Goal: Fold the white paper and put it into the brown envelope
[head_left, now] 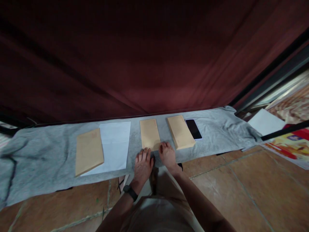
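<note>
My left hand (143, 165) lies flat and open on the grey cloth (43, 161), fingers stretched toward the near end of the middle tan envelope (149, 133). A black watch sits on that wrist. My right hand (167, 154) rests beside it, fingers curled down at the envelope's near right corner, holding nothing that I can see. A thicker stack of tan envelopes (180, 131) lies just right of it. Another tan envelope (88, 150) lies to the left, partly on a white sheet (115, 143).
A black phone (193, 129) lies screen up against the right stack. A dark red curtain (145, 58) hangs behind the cloth. The floor is brown tile (241, 190). White paper (265, 121) and colourful printed sheets (289, 145) lie at the right.
</note>
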`<state>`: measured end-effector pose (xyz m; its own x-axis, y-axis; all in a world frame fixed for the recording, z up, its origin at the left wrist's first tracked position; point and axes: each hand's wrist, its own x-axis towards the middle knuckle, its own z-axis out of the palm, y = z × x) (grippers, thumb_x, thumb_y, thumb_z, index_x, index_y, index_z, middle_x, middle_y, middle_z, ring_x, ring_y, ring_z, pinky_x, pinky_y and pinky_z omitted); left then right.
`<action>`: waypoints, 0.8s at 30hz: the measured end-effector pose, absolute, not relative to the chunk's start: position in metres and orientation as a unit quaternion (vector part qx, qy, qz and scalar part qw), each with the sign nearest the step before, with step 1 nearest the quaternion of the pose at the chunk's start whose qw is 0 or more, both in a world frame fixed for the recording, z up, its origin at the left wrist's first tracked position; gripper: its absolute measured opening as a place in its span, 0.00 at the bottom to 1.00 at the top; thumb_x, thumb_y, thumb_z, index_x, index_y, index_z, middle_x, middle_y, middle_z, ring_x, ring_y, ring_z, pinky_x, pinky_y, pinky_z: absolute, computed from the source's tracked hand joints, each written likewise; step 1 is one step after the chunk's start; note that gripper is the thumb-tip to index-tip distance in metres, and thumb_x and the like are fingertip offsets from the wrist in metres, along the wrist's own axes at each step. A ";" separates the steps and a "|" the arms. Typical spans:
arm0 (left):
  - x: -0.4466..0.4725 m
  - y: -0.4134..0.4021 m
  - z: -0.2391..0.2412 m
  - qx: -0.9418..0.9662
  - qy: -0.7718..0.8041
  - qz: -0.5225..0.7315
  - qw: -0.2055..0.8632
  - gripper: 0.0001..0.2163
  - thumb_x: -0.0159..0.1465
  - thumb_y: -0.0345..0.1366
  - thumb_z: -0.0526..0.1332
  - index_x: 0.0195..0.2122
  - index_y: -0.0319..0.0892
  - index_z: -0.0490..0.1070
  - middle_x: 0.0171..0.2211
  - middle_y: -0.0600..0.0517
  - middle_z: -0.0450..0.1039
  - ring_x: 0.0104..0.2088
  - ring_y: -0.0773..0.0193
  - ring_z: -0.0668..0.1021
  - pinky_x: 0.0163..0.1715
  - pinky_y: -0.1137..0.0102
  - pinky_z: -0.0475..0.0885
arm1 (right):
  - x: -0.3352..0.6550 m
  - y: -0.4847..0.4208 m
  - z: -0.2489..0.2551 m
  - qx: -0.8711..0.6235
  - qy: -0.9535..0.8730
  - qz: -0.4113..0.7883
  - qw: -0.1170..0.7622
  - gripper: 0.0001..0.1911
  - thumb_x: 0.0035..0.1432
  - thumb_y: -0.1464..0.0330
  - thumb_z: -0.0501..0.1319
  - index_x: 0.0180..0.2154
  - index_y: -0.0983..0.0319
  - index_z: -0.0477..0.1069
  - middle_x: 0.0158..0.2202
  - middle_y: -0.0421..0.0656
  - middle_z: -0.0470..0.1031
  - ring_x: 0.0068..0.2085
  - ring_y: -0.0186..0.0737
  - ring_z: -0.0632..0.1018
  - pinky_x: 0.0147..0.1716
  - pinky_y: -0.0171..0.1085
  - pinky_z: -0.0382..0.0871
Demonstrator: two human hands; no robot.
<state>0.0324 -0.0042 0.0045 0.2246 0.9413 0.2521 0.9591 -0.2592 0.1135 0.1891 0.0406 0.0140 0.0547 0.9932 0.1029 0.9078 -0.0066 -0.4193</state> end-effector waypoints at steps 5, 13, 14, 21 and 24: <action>0.038 0.002 0.005 -0.796 -0.588 -0.136 0.045 0.20 0.67 0.30 0.55 0.60 0.31 0.69 0.57 0.36 0.73 0.58 0.47 0.73 0.56 0.55 0.68 | 0.185 0.057 0.013 -0.717 -0.550 0.277 0.326 0.05 0.62 0.72 0.58 0.39 0.62 0.73 0.41 0.50 0.79 0.45 0.45 0.79 0.46 0.39 0.71; 0.049 0.029 0.031 -0.795 -0.592 -0.130 0.028 0.15 0.68 0.31 0.55 0.54 0.37 0.70 0.49 0.40 0.75 0.50 0.50 0.77 0.50 0.59 0.72 | 0.180 0.060 0.014 -0.651 -0.475 0.416 0.421 0.05 0.59 0.68 0.55 0.39 0.60 0.66 0.29 0.38 0.75 0.29 0.37 0.79 0.29 0.34 0.75; 0.050 0.031 0.036 -0.793 -0.596 -0.124 0.021 0.14 0.68 0.31 0.54 0.54 0.37 0.70 0.48 0.40 0.75 0.49 0.50 0.77 0.48 0.60 0.73 | 0.177 0.060 0.016 -0.643 -0.470 0.426 0.429 0.05 0.60 0.67 0.55 0.38 0.60 0.65 0.29 0.37 0.74 0.28 0.37 0.78 0.28 0.34 0.75; 0.051 0.034 0.070 -0.752 -0.641 -0.144 -0.049 0.13 0.70 0.29 0.50 0.51 0.41 0.68 0.43 0.43 0.75 0.40 0.56 0.80 0.32 0.68 0.74 | 0.171 0.053 0.053 -0.512 -0.503 0.460 0.523 0.12 0.63 0.57 0.58 0.39 0.58 0.71 0.33 0.39 0.76 0.34 0.37 0.78 0.36 0.35 0.75; 0.047 0.041 0.078 -0.659 -0.678 -0.291 -0.147 0.09 0.71 0.35 0.51 0.46 0.41 0.69 0.40 0.44 0.76 0.36 0.57 0.81 0.31 0.67 0.75 | 0.176 0.051 0.058 -0.524 -0.528 0.414 0.524 0.16 0.67 0.57 0.53 0.47 0.58 0.72 0.43 0.44 0.79 0.43 0.39 0.80 0.44 0.37 0.76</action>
<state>0.0471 0.0411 0.0779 -0.0876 0.9791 0.1837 0.8078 -0.0381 0.5882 0.1761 0.0507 0.0578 0.0989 0.9878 0.1201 0.1198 0.1080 -0.9869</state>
